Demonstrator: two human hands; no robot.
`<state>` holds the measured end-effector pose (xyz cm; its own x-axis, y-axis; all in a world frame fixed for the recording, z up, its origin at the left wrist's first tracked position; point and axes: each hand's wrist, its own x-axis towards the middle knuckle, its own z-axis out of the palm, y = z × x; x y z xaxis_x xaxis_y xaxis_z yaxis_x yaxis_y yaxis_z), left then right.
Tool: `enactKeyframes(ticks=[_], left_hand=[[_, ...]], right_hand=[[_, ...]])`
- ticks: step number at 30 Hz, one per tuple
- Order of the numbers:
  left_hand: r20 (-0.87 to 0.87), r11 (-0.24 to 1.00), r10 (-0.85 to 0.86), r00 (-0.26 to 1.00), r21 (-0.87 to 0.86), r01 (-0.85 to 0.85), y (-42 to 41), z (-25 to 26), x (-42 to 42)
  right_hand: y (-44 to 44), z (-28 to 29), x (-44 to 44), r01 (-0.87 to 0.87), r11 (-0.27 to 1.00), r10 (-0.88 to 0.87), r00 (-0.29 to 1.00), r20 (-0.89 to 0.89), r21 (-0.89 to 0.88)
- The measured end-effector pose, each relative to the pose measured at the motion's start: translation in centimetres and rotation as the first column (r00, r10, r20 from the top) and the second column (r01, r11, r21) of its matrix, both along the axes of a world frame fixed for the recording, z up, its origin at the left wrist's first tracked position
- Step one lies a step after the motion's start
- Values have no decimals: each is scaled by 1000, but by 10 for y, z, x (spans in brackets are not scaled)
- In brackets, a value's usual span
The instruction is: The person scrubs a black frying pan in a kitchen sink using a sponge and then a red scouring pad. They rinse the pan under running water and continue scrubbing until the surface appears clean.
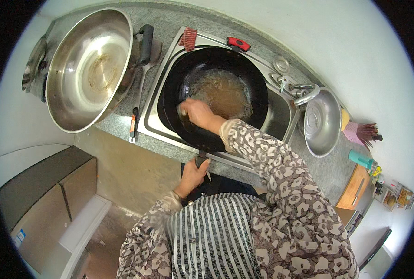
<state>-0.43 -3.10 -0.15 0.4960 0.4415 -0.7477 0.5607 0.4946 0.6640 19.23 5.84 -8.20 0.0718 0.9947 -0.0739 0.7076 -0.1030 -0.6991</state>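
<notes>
A black wok (215, 57) rests over the stainless steel sink (280, 118), with cloudy brownish water (224, 92) pooled in its bottom. My left hand (192, 177) grips the wok's dark handle (201, 159) at the counter's front edge. Inside the wok, my right hand (198, 113) reaches down to the near left wall, its fingers curled and slightly blurred. Whether something is under those fingers cannot be made out. At the wok's far rim sits a red and black grip (238, 44).
A large steel pan (88, 69) leans at the left, beside a long-handled spatula (142, 83). A red striped cloth (188, 39) lies on the sink's back corner. Right of the faucet (306, 96) are a steel basin (322, 122), a teal bottle (362, 159) and a wooden cutting board (353, 188).
</notes>
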Motion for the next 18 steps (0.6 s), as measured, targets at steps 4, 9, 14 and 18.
enactKeyframes(ticks=[4, 9, 14, 18], left_hand=[[82, 994, 17, 996, -108, -9, 5, 4, 1], [119, 958, 33, 992, -285, 3, 17, 13, 3], [69, 857, 100, 993, -512, -51, 27, 21, 5], [35, 837, 71, 997, -545, -41, 24, 17, 8]], right_hand=[[-57, 20, 19, -260, 952, 269, 962, 38, -163], [-89, 24, 60, -105, 951, 174, 960, 221, -291], [-61, 33, 82, 10, 996, -47, 914, 402, 94], [-11, 19, 135, -54, 979, -87, 762, 642, 196]])
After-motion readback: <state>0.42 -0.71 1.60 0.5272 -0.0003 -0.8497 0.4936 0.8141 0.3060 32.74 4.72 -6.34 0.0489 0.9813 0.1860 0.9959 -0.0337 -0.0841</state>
